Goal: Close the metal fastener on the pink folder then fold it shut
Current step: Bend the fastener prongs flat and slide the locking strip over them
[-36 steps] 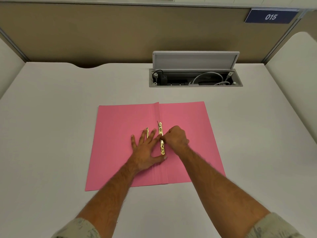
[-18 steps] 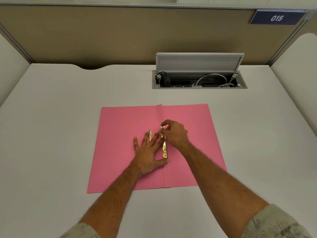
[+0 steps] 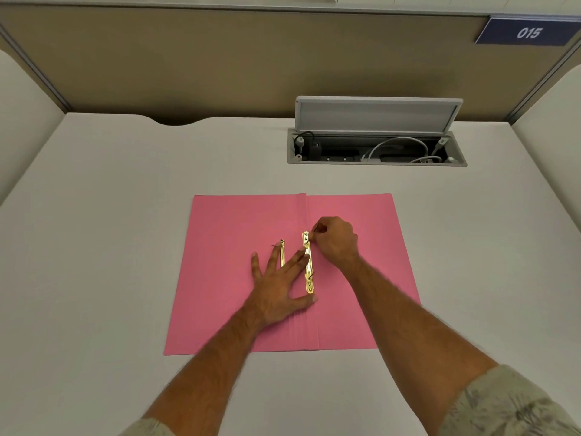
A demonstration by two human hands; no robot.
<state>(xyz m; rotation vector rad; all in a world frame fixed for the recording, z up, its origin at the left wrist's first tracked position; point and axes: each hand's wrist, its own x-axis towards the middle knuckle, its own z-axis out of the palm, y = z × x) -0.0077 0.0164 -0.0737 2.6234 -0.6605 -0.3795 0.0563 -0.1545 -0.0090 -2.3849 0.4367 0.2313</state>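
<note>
The pink folder [image 3: 220, 278] lies open and flat on the white desk. A gold metal fastener bar [image 3: 308, 275] runs along the spine crease, and a second gold strip [image 3: 282, 254] lies just left of it. My left hand [image 3: 276, 287] rests flat on the folder with fingers spread, its fingertips on both strips. My right hand [image 3: 334, 240] is curled at the bar's far end, thumb and forefinger pinching a thin metal prong there.
An open cable hatch [image 3: 377, 152] with its grey lid raised and several cables inside sits in the desk behind the folder. A tan partition [image 3: 220, 58] bounds the back, with a blue "015" sign [image 3: 528, 32] at the top right.
My right hand has moved from the bar's middle up to its far end and now pinches the prong. My left hand has stayed pressed on the folder.
</note>
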